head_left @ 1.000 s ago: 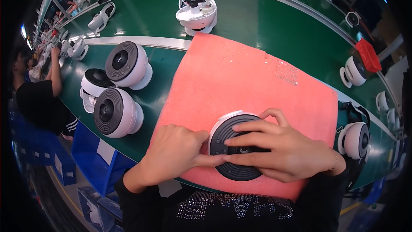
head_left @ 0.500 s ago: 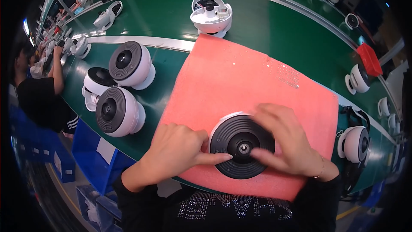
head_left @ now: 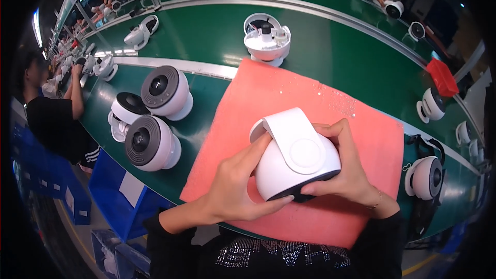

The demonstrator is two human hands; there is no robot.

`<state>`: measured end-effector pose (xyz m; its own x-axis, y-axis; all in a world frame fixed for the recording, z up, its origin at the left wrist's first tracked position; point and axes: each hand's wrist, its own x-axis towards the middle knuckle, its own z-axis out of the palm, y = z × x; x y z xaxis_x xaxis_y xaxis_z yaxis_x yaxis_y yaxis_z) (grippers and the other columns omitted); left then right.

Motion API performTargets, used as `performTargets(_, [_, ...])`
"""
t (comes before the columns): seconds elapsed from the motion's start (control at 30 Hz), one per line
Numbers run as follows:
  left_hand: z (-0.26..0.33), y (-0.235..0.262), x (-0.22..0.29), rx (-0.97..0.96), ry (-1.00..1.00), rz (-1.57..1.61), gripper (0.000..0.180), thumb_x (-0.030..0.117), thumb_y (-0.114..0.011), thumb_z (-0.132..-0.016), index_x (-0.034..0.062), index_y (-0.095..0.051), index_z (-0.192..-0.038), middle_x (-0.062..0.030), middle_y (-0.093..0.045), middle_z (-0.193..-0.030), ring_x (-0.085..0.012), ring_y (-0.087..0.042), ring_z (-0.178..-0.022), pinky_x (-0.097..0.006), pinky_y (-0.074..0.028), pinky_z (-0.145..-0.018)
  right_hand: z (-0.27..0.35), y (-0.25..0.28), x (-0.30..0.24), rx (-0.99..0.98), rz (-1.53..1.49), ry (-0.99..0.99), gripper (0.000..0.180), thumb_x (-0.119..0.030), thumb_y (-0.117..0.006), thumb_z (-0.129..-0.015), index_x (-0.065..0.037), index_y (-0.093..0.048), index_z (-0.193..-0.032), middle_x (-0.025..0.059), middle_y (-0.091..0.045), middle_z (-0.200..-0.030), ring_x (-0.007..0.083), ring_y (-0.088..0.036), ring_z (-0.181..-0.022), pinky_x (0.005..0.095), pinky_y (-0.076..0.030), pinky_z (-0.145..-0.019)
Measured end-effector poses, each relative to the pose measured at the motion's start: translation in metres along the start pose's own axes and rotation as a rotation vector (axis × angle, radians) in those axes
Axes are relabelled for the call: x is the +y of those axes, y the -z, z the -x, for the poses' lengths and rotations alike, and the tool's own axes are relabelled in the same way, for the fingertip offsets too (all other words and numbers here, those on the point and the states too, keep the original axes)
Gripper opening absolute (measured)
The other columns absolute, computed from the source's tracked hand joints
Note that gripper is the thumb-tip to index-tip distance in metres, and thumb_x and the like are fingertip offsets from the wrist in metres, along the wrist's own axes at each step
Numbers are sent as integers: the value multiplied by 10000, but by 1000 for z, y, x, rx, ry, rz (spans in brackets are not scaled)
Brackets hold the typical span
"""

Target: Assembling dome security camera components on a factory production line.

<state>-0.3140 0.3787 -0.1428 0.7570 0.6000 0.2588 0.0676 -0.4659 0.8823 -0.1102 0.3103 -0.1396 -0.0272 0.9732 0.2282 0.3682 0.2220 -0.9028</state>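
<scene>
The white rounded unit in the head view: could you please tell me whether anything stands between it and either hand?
Nothing visible does: the left hand and the right hand both hold the white rounded unit directly, one at each side, over the pink mat. The unit's far side is hidden.
</scene>
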Motion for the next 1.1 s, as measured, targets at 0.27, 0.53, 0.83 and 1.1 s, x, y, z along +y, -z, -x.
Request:
performTargets(0.27, [-40,21,-6,153,-83,98,874,210,-754,-616,-91,-297,-1297,-192,-532,-1137,-241,-576,-990,-312,-508,-774,-48,19,-9,84,-26,130,735,-292,-799,-600,-27,-376,-1139,159,-530,-1055,237,-532,-1033,330,-465,-804])
performTargets(0.53, [-86,18,-68,359,-212,1174,644,462,-501,-779,41,-399,-1255,-123,-489,-1210,-281,-486,-1107,-411,-392,-944,-64,-4,-26,138,-291,218,975,-109,-732,-666,-117,-92,-1402,152,-263,-1368,280,-366,-1231,419,-374,-980])
performTargets(0.83, [-141,-19,-59,431,-244,1111,663,531,-426,-762,98,-393,-1262,-114,-449,-1248,-288,-457,-1138,-439,-390,-941,-78,17,5,382,-159,273,931,-148,-752,-636,-17,-193,-1369,209,-426,-1265,278,-461,-1159,376,-391,-972])
performTargets(1.1, [-188,-23,-37,3,76,1063,605,512,-429,-864,37,-390,-1237,-138,-478,-1206,-263,-522,-1071,-426,-440,-917,-94,60,41,559,-827,-68,643,-271,-691,-726,-58,-376,-1245,120,-520,-1074,222,-525,-1009,343,-467,-827])
